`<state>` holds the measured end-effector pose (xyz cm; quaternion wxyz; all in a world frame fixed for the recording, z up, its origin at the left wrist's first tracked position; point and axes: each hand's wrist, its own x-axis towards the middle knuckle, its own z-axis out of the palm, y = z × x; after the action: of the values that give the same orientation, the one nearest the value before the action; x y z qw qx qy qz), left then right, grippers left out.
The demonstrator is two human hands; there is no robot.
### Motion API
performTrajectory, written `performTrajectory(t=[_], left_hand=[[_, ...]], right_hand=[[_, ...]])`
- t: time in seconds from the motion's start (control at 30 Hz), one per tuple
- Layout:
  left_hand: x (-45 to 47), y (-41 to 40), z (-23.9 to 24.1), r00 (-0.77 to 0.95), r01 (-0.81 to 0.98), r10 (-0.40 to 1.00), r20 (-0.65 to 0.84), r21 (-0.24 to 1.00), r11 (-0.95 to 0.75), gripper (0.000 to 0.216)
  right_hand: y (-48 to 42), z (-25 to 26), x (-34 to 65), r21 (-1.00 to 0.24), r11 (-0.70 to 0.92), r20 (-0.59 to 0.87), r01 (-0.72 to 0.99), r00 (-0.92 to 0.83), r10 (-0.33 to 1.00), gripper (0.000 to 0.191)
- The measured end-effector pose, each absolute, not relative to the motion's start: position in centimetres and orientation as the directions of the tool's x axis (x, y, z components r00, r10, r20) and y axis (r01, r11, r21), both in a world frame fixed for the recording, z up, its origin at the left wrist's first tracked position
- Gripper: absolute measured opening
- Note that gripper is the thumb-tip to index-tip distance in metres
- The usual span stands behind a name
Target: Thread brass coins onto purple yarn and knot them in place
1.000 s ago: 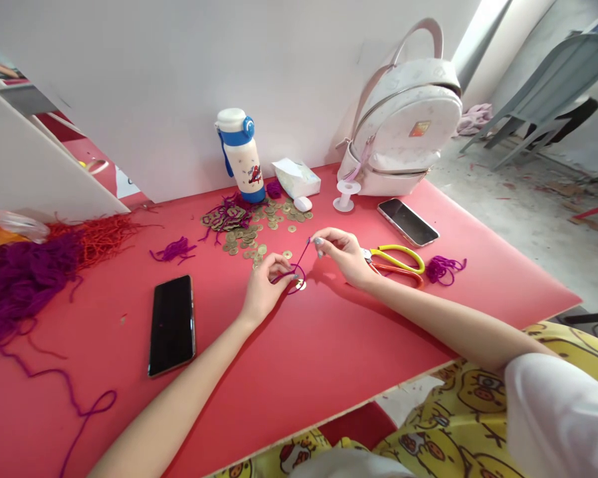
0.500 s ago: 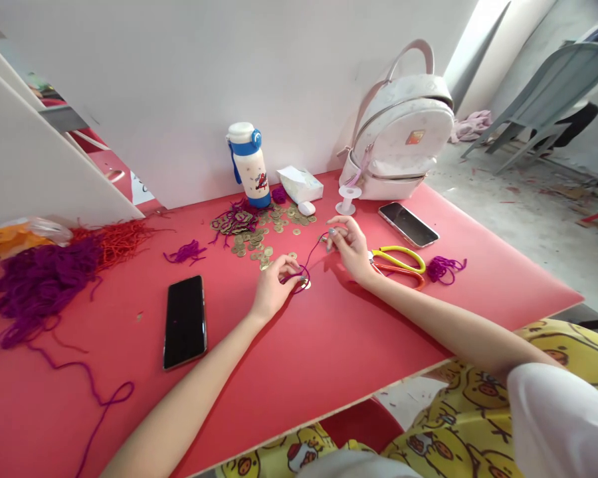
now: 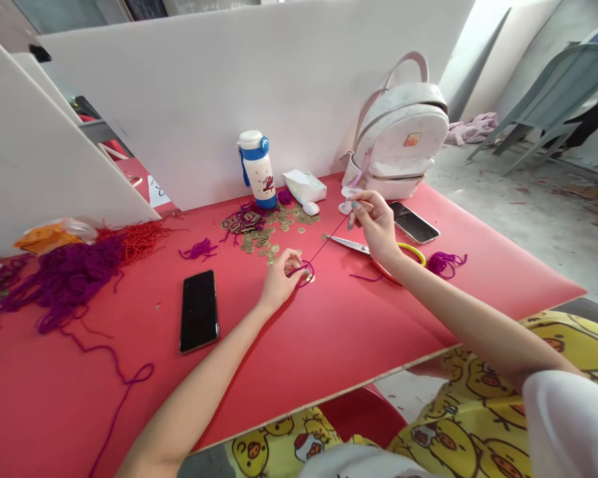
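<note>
My left hand (image 3: pixel 283 277) pinches a purple yarn (image 3: pixel 325 245) low over the red table, with a loop of it around the fingertips. A brass-coloured coin (image 3: pixel 309 279) shows at those fingertips; whether they grip it too I cannot tell. Up and to the right, my right hand (image 3: pixel 377 224) is closed on the yarn's other end, and the strand runs straight between both hands. Scissors (image 3: pixel 349 245) with yellow and orange handles lie partly hidden beneath my right hand and wrist. Beyond the left hand spreads a pile of similar coins (image 3: pixel 264 238).
A bottle (image 3: pixel 257 169), a tissue pack (image 3: pixel 305 186), a white spool (image 3: pixel 345 207) and a backpack (image 3: pixel 398 139) stand along the white partition. One phone (image 3: pixel 199 311) lies left, another (image 3: pixel 414 222) right. Purple yarn (image 3: pixel 74 279) heaps at far left; a small bundle (image 3: pixel 446 263) lies right.
My right hand has moved up and right, drawing the yarn straight and longer. The scissor blades now show. My left hand keeps its pinch, and the view has shifted slightly.
</note>
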<state>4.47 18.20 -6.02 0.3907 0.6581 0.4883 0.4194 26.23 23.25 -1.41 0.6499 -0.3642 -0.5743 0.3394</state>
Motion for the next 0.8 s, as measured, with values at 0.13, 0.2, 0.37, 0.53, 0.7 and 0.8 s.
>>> performTrajectory(t=[0.13,0.2,0.37,0.53,0.7,0.8], left_hand=[[4.4,18.1,-6.2,0.185,0.315,0.964,0.192,0.918,-0.243,0.018],[4.3,18.1,-6.1,0.178,0.329,0.969,0.172,0.917,-0.224,0.022],[4.3,18.3,-6.1,0.137,0.235,0.984,0.111,0.962,-0.142,0.023],[3.8,18.7,-6.3,0.068,0.094,0.995,0.078,0.992,-0.085,0.028],[3.0,19.4,-6.4,0.000,0.158,0.989,0.146,0.977,-0.144,0.033],[2.8,19.6,-6.5,0.013,0.179,0.989,0.144,0.973,-0.144,0.033]], right_hand=[[23.5,-0.6,25.9,-0.852,0.524,0.519,0.002,0.134,0.844,0.018],[23.8,-0.6,25.5,-0.858,0.514,0.510,0.017,0.147,0.847,0.018],[25.5,-1.8,25.1,-0.900,0.433,0.424,-0.037,0.146,0.894,0.020],[27.2,-3.9,24.6,-0.940,0.341,0.340,0.009,0.104,0.935,0.016],[25.5,-5.4,22.4,-0.749,0.538,0.605,0.388,0.069,0.793,0.012],[23.1,-5.7,21.0,-0.626,0.627,0.645,0.464,-0.144,0.751,0.013]])
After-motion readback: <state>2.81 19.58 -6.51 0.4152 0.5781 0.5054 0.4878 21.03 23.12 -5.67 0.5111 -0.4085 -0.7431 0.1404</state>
